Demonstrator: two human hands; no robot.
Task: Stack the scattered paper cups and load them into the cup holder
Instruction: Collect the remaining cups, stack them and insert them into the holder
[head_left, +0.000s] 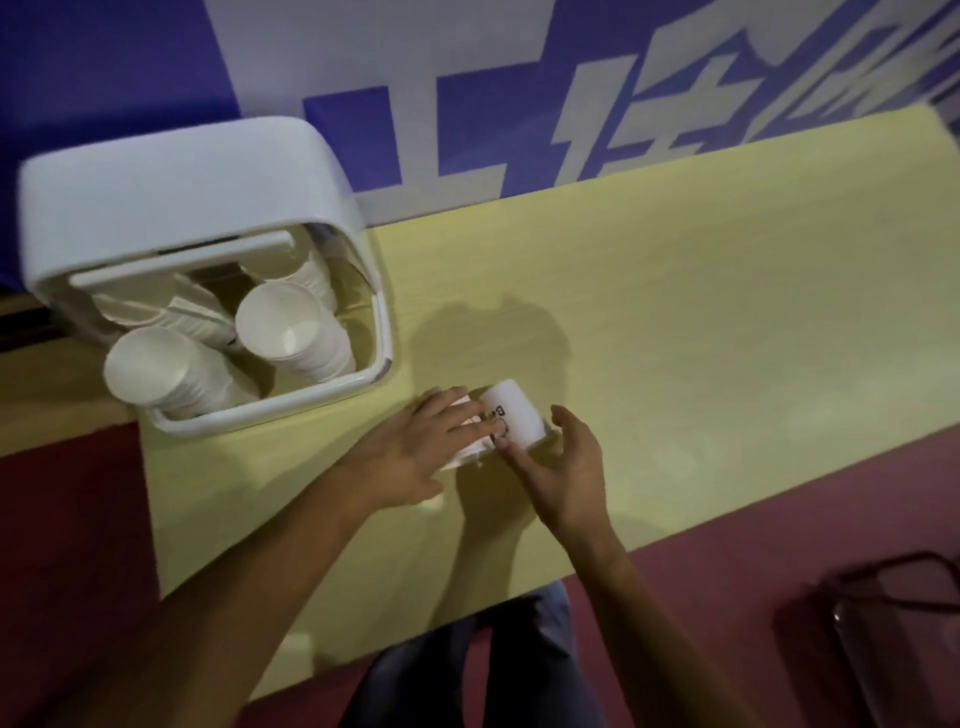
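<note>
Nesting paper cups (514, 415) on the surface (701, 312): left hand (431, 447) flat on them, right hand (566, 467) open alongside. Next, likely grip the stack and load the cup holder (208, 197).

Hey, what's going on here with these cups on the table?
A person is working at the yellow table. The left hand rests with straight fingers on a white paper cup lying on its side, and the open right hand sits close at its other side. The white cup holder beside them already holds several cup stacks.
</note>
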